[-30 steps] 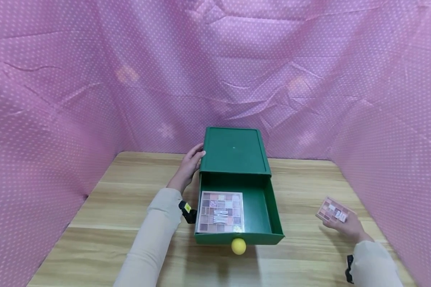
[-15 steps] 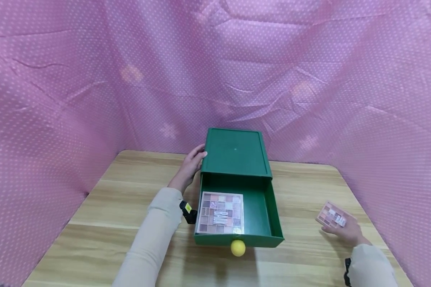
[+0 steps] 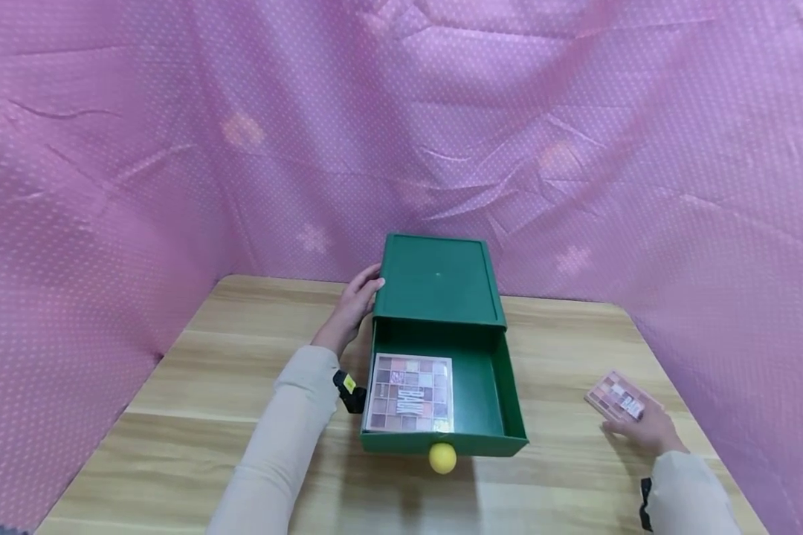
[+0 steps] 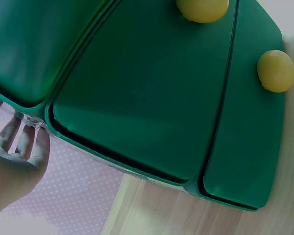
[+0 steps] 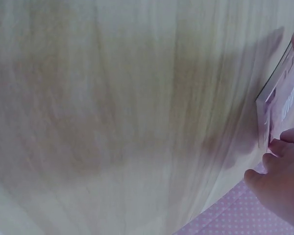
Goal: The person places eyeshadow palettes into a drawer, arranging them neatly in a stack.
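Note:
A green drawer cabinet (image 3: 437, 281) stands on the table, its top drawer (image 3: 478, 394) pulled out toward me. In the drawer's left part lies a large eyeshadow palette (image 3: 410, 394) with a clear, shiny lid. My left hand (image 3: 352, 308) rests against the cabinet's left side; in the left wrist view its fingers (image 4: 25, 142) are extended along that wall. Far right, my right hand (image 3: 650, 431) holds a smaller pinkish eyeshadow palette (image 3: 613, 395) by its edges, low over the tabletop. The right wrist view shows that palette (image 5: 282, 98) between thumb and fingers, partly cut off.
A yellow round knob (image 3: 442, 458) sticks out from the drawer front. Two lower drawers with yellow knobs (image 4: 276, 71) show shut in the left wrist view. Pink dotted cloth (image 3: 401, 148) encloses the wooden table (image 3: 241, 386) at the back and sides.
My right hand has lowered the small palette slightly and tilted it flatter toward the tabletop. The left hand, the cabinet and the large palette stay where they were.

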A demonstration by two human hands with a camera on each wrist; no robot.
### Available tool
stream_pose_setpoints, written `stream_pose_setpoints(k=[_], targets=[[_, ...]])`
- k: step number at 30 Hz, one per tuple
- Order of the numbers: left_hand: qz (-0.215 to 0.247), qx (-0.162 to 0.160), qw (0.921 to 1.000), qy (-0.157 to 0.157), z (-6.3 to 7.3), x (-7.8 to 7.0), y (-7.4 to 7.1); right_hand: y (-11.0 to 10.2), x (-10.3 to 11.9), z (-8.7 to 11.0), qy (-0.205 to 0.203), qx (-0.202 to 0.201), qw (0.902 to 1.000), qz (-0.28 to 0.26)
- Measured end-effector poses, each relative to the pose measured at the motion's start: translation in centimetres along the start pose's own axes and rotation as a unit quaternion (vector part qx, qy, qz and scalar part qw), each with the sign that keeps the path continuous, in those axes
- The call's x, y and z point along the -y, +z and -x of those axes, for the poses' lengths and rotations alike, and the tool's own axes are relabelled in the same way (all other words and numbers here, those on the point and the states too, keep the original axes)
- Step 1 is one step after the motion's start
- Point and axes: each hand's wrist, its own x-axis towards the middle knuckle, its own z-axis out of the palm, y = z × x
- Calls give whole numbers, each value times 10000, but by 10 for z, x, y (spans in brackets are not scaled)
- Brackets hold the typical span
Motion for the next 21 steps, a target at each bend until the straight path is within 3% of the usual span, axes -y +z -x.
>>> stream_pose_setpoints(k=[6,12,21], targets=[[-100,-9,9999,25,21,-10,11,-10,9,21,260,167,9989,343],[-93,-92,9999,-77,17,-4,11,-7,4,19,445,-108,9976,524],[-208,-277,9994,-5,14,5,11,-2,-3,16,484,-631,9967,131]])
